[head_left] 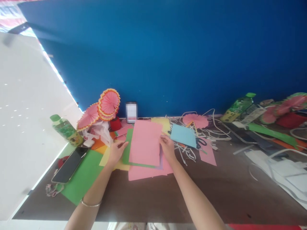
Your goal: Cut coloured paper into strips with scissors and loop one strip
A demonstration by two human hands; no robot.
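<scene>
A pink paper sheet (145, 142) lies on top of a stack of coloured sheets on the brown table (153, 198). Under it are a green sheet (126, 153), yellow paper (112, 159) and more pink paper (146, 172). My left hand (116, 150) rests flat at the stack's left edge, fingers touching the green sheet. My right hand (167, 147) pinches the right edge of the top pink sheet. A light blue sheet (183, 135) lies just right of my right hand.
A black phone (70, 164) lies on a large green sheet (82, 179) at the left. Pink paper fans (107, 103), a green bottle (66, 129), scissors (200, 142), white paper strips (192, 153) and another bottle (238, 107) crowd the back. White papers (285, 172) lie at the right.
</scene>
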